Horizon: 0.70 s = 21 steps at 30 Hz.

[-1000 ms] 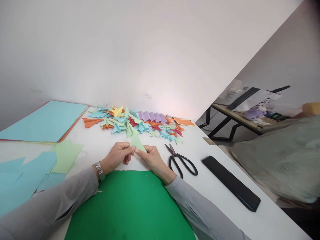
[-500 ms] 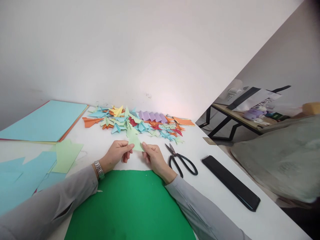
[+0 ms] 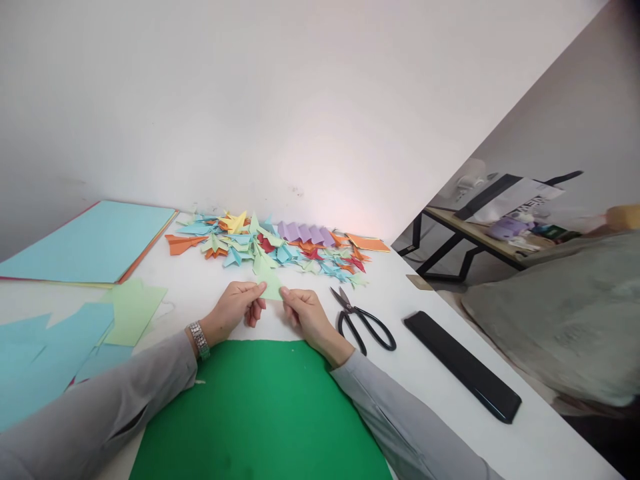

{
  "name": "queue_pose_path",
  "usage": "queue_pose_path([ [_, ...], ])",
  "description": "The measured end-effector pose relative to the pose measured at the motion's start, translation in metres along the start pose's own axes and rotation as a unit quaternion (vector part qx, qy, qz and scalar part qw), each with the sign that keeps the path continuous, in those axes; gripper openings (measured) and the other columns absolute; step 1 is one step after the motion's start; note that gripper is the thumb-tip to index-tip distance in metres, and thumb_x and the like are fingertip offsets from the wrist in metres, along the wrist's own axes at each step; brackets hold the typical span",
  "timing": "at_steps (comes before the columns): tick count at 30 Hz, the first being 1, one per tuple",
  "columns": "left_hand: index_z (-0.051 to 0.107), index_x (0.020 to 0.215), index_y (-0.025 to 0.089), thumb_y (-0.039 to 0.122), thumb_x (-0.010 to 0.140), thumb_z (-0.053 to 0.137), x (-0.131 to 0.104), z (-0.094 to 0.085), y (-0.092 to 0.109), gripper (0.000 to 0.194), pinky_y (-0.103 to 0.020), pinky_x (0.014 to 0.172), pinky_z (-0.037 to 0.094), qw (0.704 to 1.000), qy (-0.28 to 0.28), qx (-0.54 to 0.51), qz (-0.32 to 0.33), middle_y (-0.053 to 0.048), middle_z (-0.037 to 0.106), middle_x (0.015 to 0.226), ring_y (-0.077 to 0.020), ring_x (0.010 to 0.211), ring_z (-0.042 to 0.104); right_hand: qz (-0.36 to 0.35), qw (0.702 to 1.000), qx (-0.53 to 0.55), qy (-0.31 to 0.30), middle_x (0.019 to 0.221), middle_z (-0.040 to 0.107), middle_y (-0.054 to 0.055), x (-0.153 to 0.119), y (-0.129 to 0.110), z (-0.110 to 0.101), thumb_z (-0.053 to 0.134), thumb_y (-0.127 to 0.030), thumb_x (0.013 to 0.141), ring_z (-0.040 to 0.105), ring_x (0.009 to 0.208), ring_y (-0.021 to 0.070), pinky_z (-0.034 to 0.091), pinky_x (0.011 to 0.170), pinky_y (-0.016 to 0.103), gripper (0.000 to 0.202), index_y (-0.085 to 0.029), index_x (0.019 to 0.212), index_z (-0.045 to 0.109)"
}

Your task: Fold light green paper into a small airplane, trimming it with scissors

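Paper (image 3: 271, 285), pale green, sits between both hands above the white worktop (image 3: 385, 393), its left edge pinched by the left fingers (image 3: 260, 289), its right by the right fingers (image 3: 285, 295).

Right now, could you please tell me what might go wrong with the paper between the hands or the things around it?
The green paper is pinched by the left hand and right hand, so an uneven pull could crease or tear it. The scissors lie with blades apart beside the right hand, which might brush them. The folded papers sit loosely just beyond, so a forward nudge could scatter some.
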<state>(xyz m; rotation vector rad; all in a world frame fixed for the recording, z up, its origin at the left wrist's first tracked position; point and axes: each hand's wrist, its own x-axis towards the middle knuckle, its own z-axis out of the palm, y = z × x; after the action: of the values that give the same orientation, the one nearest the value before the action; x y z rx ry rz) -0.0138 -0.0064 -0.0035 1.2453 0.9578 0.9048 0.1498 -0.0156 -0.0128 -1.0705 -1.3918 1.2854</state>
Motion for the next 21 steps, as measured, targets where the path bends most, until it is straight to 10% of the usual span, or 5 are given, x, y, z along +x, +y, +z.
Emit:
queue_pose_path([
  [9, 0.064, 0.057, 0.012, 0.037, 0.070, 0.064, -0.002, -0.001, 0.003, 0.028, -0.022, 0.045, 0.038, 0.995, -0.059, 0.080, 0.032, -0.002, 0.057, 0.045, -0.0101, 0.042, 0.051, -0.017, 0.997, 0.048, 0.066, 0.030, 0.034, -0.005, 0.005, 0.004, -0.002, 0.057, -0.058, 0.073, 0.025, 0.034, 0.0060, 0.017, 0.040, 0.025, 0.055, -0.018, 0.038, 0.042],
  [16, 0.066, 0.065, 0.013, 0.034, 0.070, 0.066, -0.003, -0.001, 0.002, 0.021, -0.020, 0.047, 0.040, 0.988, -0.116, 0.090, 0.039, -0.002, 0.063, 0.057, -0.0084, 0.046, 0.051, -0.008, 0.993, -0.028, -0.111, 0.044, 0.048, -0.003, -0.005, -0.005, 0.001, 0.063, -0.052, 0.070, 0.033, 0.037, 0.0062, 0.020, 0.038, 0.023, 0.041, -0.015, 0.053, 0.059],
  [21, 0.067, 0.065, 0.012, 0.034, 0.066, 0.067, -0.001, -0.002, 0.001, 0.022, -0.021, 0.048, 0.041, 0.986, -0.143, 0.081, 0.008, -0.002, 0.062, 0.053, -0.0094, 0.046, 0.052, -0.001, 0.994, -0.013, -0.110, 0.040, 0.044, -0.004, -0.004, -0.002, 0.001, 0.063, -0.050, 0.071, 0.033, 0.038, 0.0071, 0.022, 0.038, 0.023, 0.041, -0.016, 0.048, 0.054],
])
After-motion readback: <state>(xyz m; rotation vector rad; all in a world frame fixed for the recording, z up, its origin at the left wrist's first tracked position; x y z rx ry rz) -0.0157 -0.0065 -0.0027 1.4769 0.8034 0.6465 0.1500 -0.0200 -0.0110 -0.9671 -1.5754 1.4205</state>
